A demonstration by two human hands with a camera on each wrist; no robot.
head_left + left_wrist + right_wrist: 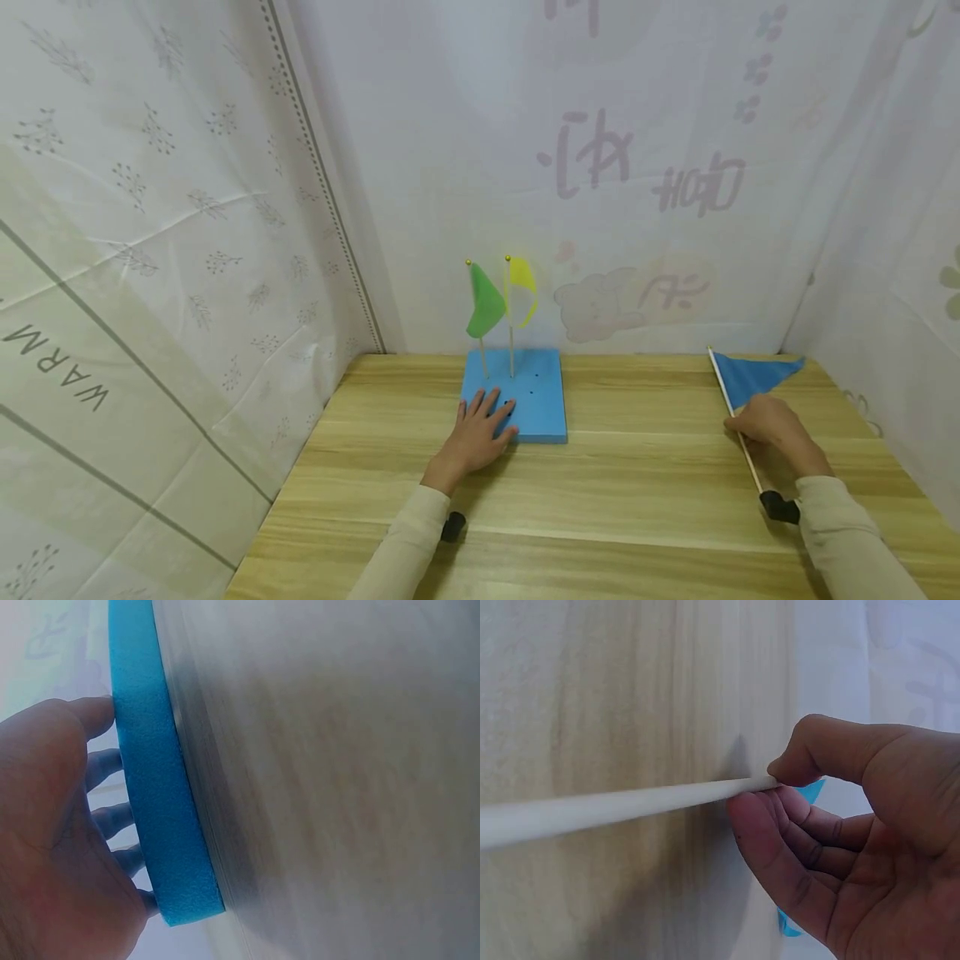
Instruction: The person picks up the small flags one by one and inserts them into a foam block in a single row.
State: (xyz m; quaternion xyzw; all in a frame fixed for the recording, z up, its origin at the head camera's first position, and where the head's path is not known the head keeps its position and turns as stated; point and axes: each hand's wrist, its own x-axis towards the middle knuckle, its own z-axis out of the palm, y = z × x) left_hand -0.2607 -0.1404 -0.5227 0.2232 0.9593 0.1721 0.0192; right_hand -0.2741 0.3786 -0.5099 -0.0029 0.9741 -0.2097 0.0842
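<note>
My left hand (pixel 477 431) rests with spread fingers on the near left part of a blue foam board (pixel 545 417); the left wrist view shows its fingertips pressing the top of the board (pixel 154 780). A green flag (pixel 486 302) and a yellow flag (pixel 522 275) stand upright on sticks in the board's back part. Over at the right, my right hand (pixel 776 429) pinches the wooden stick (pixel 630 810) of a blue triangular flag (pixel 750 377) between thumb and fingers. The flag's stick slants, its cloth end pointing toward the back.
Several small holes (pixel 532 392) show in the board. The wood-grain table (pixel 637 492) ends at a printed curtain (pixel 450 167) behind, with more curtain on both sides. A black wrist device (pixel 780 507) sits under the right wrist.
</note>
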